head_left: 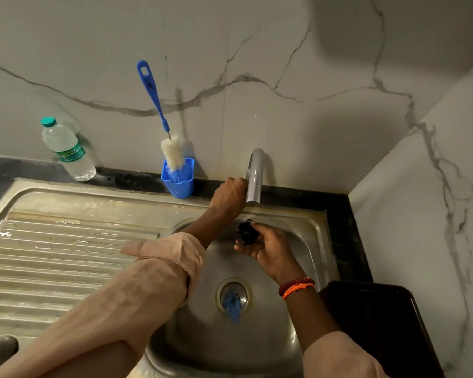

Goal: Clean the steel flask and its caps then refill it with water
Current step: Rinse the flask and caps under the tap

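My right hand [268,249] holds a small black cap [247,232] over the steel sink basin [306,241], just below the spout of the grey tap [254,178]. My left hand [228,196] reaches behind the tap's left side, its fingers curled around something hidden there, perhaps the tap's handle. No water is visibly running from the spout. The steel flask itself is out of sight.
A blue bottle brush [159,110] stands in a blue holder [178,177] against the marble wall. A plastic water bottle [67,150] stands at the back left. The ribbed drainboard [66,255] lies left; a dark tray [380,323] sits right of the basin. Something blue lies in the drain [233,298].
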